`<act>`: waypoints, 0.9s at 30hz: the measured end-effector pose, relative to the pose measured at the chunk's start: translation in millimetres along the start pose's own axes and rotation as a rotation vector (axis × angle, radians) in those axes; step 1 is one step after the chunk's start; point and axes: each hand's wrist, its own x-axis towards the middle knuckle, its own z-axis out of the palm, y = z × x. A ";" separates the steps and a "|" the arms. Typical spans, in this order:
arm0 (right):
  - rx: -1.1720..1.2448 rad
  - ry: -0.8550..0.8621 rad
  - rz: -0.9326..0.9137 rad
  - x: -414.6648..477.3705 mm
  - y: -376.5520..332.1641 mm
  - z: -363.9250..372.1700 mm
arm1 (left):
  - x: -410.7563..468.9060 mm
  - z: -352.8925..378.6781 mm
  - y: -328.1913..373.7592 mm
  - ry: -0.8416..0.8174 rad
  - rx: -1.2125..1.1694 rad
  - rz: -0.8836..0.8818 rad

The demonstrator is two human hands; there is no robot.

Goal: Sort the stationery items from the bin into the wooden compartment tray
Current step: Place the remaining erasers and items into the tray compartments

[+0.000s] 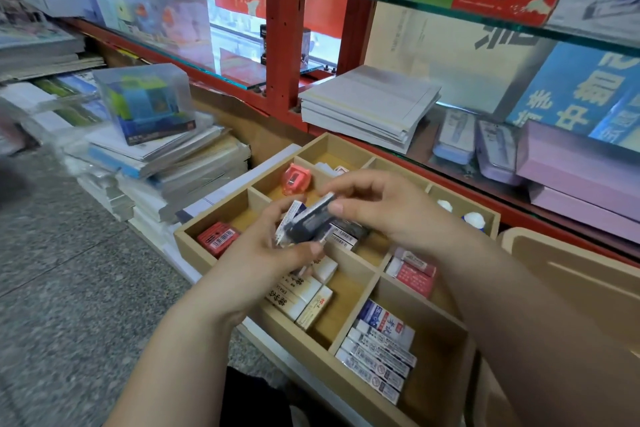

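Tray (221, 208) — erasers (377, 357), sharpener (294, 178); packets (311, 222) above

Stationery shop for sure: glass shelves (450, 7) off the red shelf post (282, 28), boxed stock (502, 0) up right of it, notebook stacks (156, 156) left, maybe pencil cases (453, 137) lower right.

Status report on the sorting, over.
Left hand and right hand pinch a small dark packet. Held over wooden tray, not yet placed. Nothing in the way.
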 end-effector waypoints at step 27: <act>-0.375 0.302 0.044 1.1 34.2 4.5 | -3.2 -3.2 7.1 0.124 0.115 0.056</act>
